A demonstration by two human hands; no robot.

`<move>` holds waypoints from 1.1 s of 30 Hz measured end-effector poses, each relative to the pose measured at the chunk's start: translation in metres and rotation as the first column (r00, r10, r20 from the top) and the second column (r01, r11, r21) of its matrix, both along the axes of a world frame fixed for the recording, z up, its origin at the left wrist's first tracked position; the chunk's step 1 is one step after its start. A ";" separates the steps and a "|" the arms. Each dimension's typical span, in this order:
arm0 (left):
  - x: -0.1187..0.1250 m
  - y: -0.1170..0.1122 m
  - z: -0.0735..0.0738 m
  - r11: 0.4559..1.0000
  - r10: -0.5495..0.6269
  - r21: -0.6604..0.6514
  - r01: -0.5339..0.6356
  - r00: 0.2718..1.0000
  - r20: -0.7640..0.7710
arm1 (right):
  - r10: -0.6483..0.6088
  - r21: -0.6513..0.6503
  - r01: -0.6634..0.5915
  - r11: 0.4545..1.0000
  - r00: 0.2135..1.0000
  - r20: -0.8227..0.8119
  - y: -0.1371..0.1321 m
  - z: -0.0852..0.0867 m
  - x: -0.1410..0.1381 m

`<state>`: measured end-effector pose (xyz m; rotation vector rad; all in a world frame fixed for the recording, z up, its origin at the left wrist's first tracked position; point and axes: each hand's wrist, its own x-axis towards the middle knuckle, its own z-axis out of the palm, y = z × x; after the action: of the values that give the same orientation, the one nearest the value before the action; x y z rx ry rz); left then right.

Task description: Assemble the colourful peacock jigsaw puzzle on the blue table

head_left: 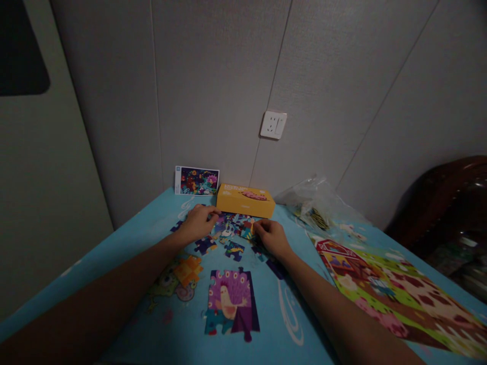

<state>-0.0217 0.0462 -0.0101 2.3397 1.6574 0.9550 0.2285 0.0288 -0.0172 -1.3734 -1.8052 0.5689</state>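
Observation:
My left hand (198,223) reaches over the left side of a heap of jigsaw pieces (228,229), its thumb and forefinger drawn close together. Whether a piece sits between those fingertips is too small to make out. At the heap's right side, my right hand (272,236) pinches a colourful jigsaw piece (248,229) by its edge. Nearer to me lie a dark piece with a yellow shape (234,250) and another dark piece (205,245). A joined block of purple peacock pieces (230,301) lies in front, with joined orange pieces (188,271) to its left.
Behind the heap stands a yellow box (245,202), beside a picture card (198,181) leaning on the wall. A clear plastic bag (314,205) with pieces inside lies back right. An assembled farm puzzle (391,294) covers the right side of the blue tablecloth (125,263).

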 end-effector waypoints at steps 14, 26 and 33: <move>-0.002 -0.004 -0.004 0.998 -0.003 -0.063 -0.011 0.979 -0.205 | 0.007 -0.002 -0.007 1.000 1.000 0.030 0.001 -0.002 0.000; 0.002 -0.005 0.007 0.998 -0.011 0.070 0.011 1.000 -0.003 | 0.012 0.002 -0.012 1.000 0.999 0.049 0.002 -0.004 0.001; 0.012 -0.023 0.017 0.990 -0.141 0.016 0.140 0.984 0.109 | -0.002 0.012 0.002 1.000 0.998 0.065 -0.006 0.008 -0.002</move>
<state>-0.0093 0.0236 0.0071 2.3272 1.4297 1.0428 0.2265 0.0228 -0.0087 -1.4002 -1.8556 0.5173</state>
